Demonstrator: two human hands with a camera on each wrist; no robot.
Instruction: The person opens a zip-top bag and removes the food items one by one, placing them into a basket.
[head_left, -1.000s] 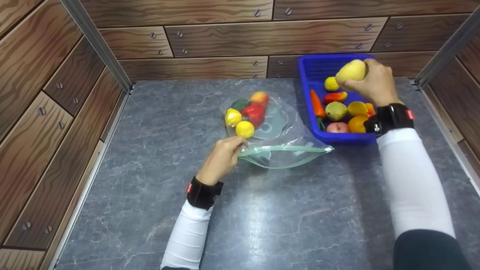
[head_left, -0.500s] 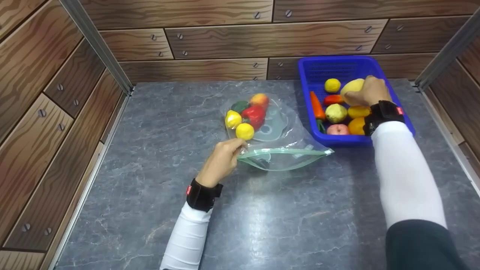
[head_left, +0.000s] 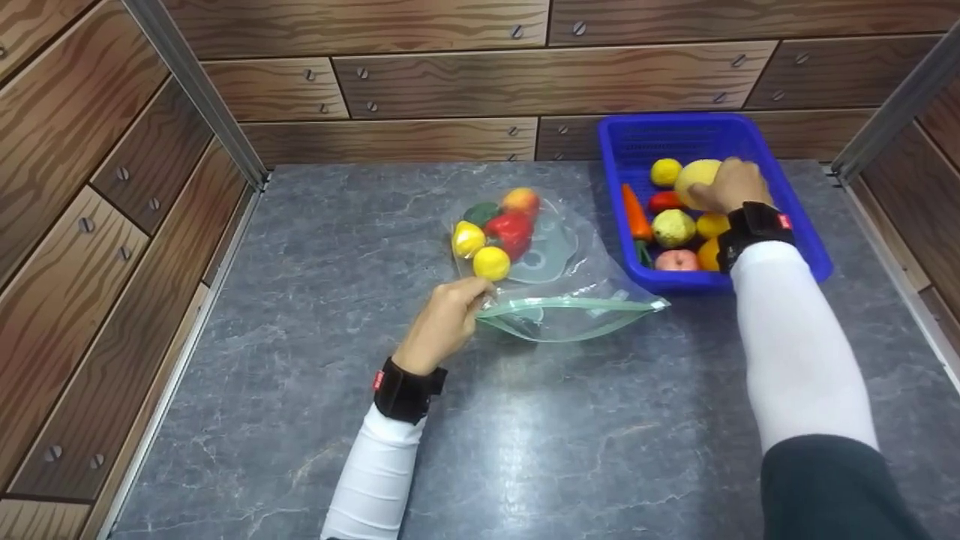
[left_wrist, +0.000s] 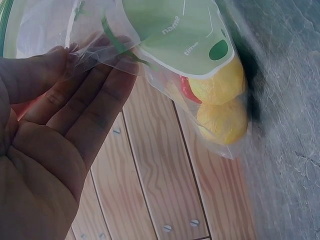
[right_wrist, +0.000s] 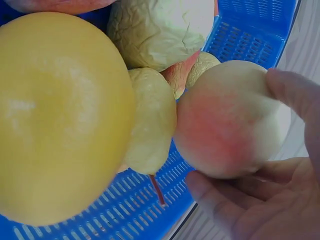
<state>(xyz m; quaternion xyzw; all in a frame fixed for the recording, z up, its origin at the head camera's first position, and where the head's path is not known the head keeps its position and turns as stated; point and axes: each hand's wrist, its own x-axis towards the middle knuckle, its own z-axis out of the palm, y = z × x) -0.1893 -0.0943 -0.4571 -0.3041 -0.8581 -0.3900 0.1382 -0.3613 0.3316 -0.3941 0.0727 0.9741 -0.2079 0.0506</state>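
Note:
My left hand point(head_left: 441, 322) pinches the edge of a clear zip bag point(head_left: 581, 259) beside its green zip strip. Thumb and fingertips hold the thin plastic in the left wrist view. Inside the bag lie a red bell pepper point(head_left: 511, 232), a lemon point(head_left: 469, 238), a round yellow fruit point(head_left: 491, 263), a red-yellow fruit point(head_left: 520, 202) and something dark green point(head_left: 480, 214). Over the blue basket point(head_left: 801, 225), my right hand point(head_left: 739, 186) grips a pale yellow peach point(right_wrist: 225, 122) with a pink blush, thumb on one side and fingers on the other.
Several toy fruits and vegetables fill the basket: a carrot point(head_left: 636, 214), a greenish wrinkled fruit point(head_left: 673, 227), a pink fruit point(head_left: 677, 260), a small lemon point(head_left: 665, 172) and a large orange-yellow fruit point(right_wrist: 60, 120). Wood-patterned panels point(head_left: 420, 82) wall the grey tabletop point(head_left: 300, 360).
My right hand has lowered the peach from above the basket down into it, then shifted slightly left. The left hand keeps its pinch on the bag, which has hardly moved.

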